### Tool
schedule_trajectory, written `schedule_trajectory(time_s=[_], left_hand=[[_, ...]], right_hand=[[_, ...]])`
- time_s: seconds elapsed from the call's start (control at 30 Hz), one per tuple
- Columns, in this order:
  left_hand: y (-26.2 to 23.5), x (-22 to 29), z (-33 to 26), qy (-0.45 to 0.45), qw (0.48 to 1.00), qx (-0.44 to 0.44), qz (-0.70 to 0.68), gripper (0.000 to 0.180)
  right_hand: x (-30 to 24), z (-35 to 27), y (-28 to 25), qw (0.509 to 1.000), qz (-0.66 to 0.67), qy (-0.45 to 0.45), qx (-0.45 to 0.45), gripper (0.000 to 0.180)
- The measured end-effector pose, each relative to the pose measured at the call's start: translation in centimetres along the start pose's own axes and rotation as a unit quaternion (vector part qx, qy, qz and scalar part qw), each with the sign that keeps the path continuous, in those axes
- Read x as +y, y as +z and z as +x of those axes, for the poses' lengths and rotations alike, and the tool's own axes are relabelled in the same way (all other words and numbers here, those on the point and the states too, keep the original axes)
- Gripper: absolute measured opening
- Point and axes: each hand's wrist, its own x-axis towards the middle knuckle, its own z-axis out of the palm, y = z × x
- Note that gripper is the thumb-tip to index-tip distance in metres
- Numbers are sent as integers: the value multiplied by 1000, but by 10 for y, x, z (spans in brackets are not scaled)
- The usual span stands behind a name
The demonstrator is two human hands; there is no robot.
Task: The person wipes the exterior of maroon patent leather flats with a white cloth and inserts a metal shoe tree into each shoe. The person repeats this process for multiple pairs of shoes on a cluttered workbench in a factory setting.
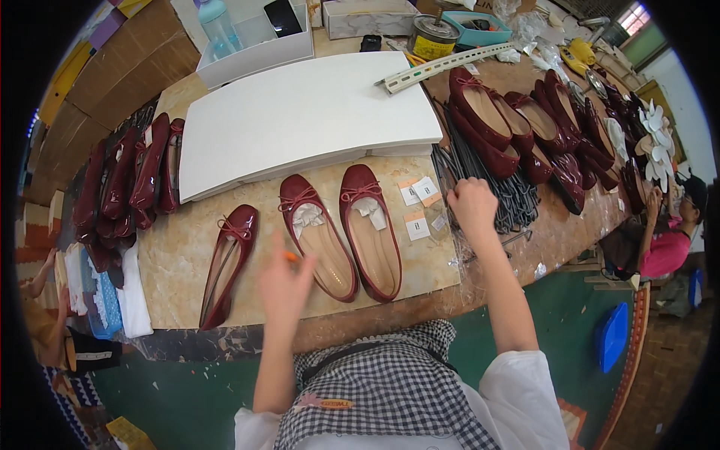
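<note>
Three dark red patent ballet flats with bows are on the table in front of me. Two stand upright side by side, the middle shoe [319, 247] and the right shoe [371, 240], with white paper in their toes. On its side lies the left shoe [229, 266], a thin dark stick inside it. My left hand [283, 289], smeared by motion, is between the left and middle shoes; something small and orange [291, 256] shows at its fingers. Over a pile of thin black sticks [506, 199] my right hand [474, 208] is closed, its fingertips mostly hidden.
White sheets [307, 112] are stacked behind the shoes. Small square labels [417, 225] lie to their right. More red flats are heaped at the left [124, 180] and right [540, 124]. A slotted metal strip [446, 66], a tin [433, 37] and a bottle [218, 26] are further back.
</note>
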Motion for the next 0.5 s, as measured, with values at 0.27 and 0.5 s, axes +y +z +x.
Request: schedule_trajectory(time_s=[0.27,0.5], left_hand=[[15,11,-12,-145,656,-7,-740,56],[16,1,3,-198,655,-121,-719,62]], right_hand=[[-1,-18,-69,855,495,131,-83,17],[-121,-58,-131,814,546,-22,-196,37]])
